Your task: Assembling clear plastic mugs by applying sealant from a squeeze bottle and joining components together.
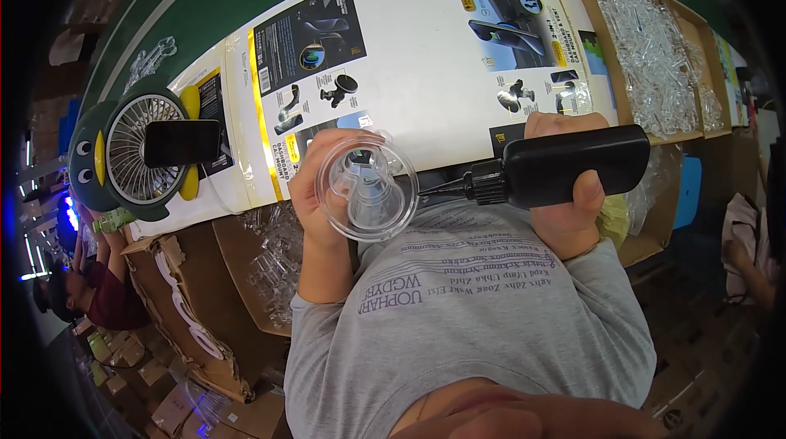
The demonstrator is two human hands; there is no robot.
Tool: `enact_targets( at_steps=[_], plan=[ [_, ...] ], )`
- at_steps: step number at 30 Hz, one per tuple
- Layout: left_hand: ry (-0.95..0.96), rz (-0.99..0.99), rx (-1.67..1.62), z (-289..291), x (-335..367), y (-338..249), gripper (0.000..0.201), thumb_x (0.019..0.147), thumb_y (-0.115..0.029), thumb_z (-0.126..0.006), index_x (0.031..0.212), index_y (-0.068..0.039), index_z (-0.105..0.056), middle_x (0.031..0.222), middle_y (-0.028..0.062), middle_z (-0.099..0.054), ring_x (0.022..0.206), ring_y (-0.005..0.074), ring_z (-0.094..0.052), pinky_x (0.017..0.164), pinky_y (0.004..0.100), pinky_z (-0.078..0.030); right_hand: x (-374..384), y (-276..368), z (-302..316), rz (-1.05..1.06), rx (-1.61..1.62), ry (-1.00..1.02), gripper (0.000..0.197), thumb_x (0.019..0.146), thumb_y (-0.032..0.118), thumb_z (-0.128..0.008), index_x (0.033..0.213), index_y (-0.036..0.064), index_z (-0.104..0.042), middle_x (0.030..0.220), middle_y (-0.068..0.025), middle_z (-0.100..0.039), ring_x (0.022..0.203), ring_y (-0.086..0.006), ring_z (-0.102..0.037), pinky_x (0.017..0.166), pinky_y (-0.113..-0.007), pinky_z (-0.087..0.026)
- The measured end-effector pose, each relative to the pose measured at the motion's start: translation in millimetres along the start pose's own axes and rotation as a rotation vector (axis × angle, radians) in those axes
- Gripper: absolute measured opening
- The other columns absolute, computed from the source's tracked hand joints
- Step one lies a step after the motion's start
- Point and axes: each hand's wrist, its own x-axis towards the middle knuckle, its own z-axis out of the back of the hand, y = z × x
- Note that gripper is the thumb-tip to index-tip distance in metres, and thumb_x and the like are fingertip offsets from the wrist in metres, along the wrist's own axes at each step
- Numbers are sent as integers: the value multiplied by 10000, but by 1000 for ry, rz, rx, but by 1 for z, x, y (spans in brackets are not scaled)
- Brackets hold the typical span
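My left hand is closed around a clear plastic piece with a round rim and a narrower shape inside it. In my right hand lies a black squeeze bottle, tipped on its side. The bottle's thin nozzle points left, and its tip is at the right edge of the clear piece's rim; whether they touch I cannot tell. Both hands are over the near edge of a work surface covered with flattened printed cardboard.
On the left stand a penguin-shaped fan and a dark phone in front of it. A cardboard box of clear plastic parts is at the far right. Another box with clear parts sits below the left edge. A person is at far left.
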Motion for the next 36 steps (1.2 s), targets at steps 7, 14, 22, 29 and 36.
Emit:
enact_targets(
  at_steps=[7, 14, 22, 29, 36],
  plan=[
    [-12, 78, -112, 1, -5, 4, 443, 773, -327, -642, 964, 68, -581, 919, 192, -605, 843, 275, -609, 759, 350, -489, -1, 2, -3, -70, 12, -6, 504, 769, 561, -557, 878, 81, -450, 685, -33, -458, 579, -128, -408, 565, -263, -344],
    [17, 176, -282, 1, -4, 6, 480, 743, -397, -675, 914, 42, -582, 836, 199, -633, 746, 264, -621, 675, 339, -510, -1, 6, -4, -110, 20, -28, 520, 757, 581, -564, 876, 88, -450, 684, -27, -454, 589, -127, -408, 573, -265, -345],
    [166, 186, -417, -3, 0, 2, 438, 761, -419, -658, 879, -1, -606, 772, 165, -634, 677, 274, -603, 608, 349, -492, -3, -4, 9, -30, 126, 62, 514, 762, 467, -623, 956, 7, -502, 808, -114, -604, 690, -145, -590, 608, -263, -493],
    [226, 251, -486, -8, 3, -8, 370, 779, -361, -649, 844, 1, -609, 738, 174, -627, 643, 257, -606, 578, 337, -490, -2, -1, 5, -70, 135, 24, 505, 754, 455, -631, 952, 7, -508, 798, -106, -604, 685, -142, -592, 607, -260, -496],
    [258, 143, -505, -11, 3, -7, 321, 790, -309, -649, 826, 2, -577, 699, 157, -605, 607, 239, -596, 565, 331, -488, -2, -2, 6, -84, 167, 18, 514, 742, 459, -643, 952, 5, -521, 797, -104, -603, 687, -143, -600, 610, -257, -499]
  ],
)
